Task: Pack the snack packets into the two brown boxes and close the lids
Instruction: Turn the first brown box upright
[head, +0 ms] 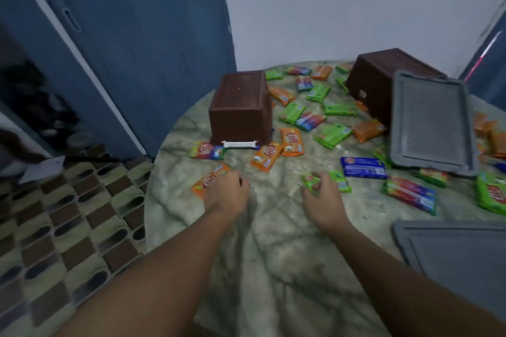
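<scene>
Two brown boxes stand upside down on the round table: one (240, 107) at the centre left, the other (383, 79) at the back right. Several snack packets in orange, green, blue and red lie scattered between and around them. My left hand (226, 194) rests on an orange packet (208, 182) near the table's left edge, fingers curled over its end. My right hand (321, 194) grips a green packet (332, 179) with curled fingers. A grey lid (430, 120) leans against the right box. A second grey lid (454, 252) lies at the front right.
The table (273, 268) wears a marbled green cloth. A blue door (142, 35) and a white wall stand behind it. A patterned brown floor (68, 213) lies to the left. A blue packet (362, 167) lies right of my right hand.
</scene>
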The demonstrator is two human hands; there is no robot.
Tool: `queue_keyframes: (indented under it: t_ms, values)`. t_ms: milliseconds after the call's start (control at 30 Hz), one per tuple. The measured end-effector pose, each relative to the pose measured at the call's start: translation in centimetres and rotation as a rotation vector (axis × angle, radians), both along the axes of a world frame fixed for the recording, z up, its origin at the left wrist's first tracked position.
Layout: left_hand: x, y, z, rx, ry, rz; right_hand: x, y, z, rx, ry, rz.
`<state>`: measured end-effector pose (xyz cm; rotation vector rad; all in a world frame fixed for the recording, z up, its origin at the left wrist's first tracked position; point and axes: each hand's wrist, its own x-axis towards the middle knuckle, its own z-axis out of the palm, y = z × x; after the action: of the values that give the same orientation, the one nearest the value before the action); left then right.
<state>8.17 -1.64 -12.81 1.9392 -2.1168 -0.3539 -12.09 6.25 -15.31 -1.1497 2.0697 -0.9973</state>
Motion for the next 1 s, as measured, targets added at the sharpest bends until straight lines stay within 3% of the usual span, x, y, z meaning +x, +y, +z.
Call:
queue_keyframes:
  t_ms: [300, 500, 867, 1000]
  values:
    - [11.1, -9.4, 1.4, 0.016, 0.100, -0.022, 9.8, -8.2, 1.3, -0.074, -0.132, -0.124]
    - [10.6, -11.6, 1.2, 0.053, 0.141, -0.110, 9.0, -11.3, 2.4, -0.131, -0.158, -0.158]
    - [8.0, -19.7, 4.4, 0.095, 0.312, 0.030, 6.9, -20.8, 5.9, -0.165, -0.316, -0.186]
    - [7.2, -24.4, 4.4, 0.198, 0.386, 0.045, 6.1, -24.0, 6.9, -0.122, -0.255, -0.209]
